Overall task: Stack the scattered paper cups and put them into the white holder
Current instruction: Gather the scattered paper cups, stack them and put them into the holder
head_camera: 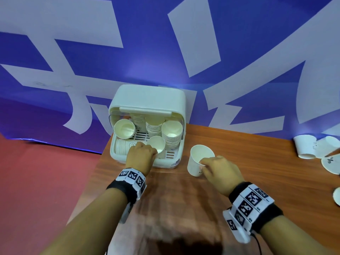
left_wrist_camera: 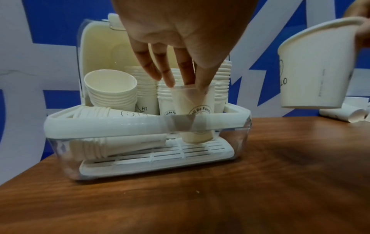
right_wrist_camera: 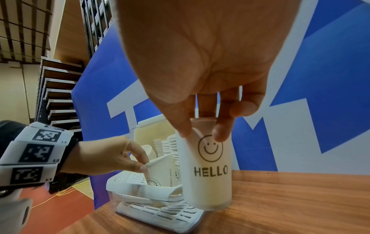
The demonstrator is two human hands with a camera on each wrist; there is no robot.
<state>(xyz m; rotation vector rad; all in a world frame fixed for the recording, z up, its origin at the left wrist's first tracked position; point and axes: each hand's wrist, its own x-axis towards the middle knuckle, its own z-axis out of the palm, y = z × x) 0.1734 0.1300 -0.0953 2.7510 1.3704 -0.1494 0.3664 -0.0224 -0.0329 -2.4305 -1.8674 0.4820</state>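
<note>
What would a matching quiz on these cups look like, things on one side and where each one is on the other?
Things:
1. HELLO cup
2. Funny cup
3. Lying stack
4. Loose cups

Places:
a. on its side in the holder
b. pinched by the left hand, upright in the holder
c. on the table, far right
d. held by the right hand, outside the holder

Pairs: 1-d, 2-b, 3-a, 4-c

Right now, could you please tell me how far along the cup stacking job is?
Well under way. Done: several stacks of white paper cups already sit in the white plastic holder. In hand: the left hand pinches the rim of a single paper cup inside the holder, and the right hand holds a "HELLO" smiley cup beside it. Left: loose cups still lie at the wooden table's right edge.
</note>
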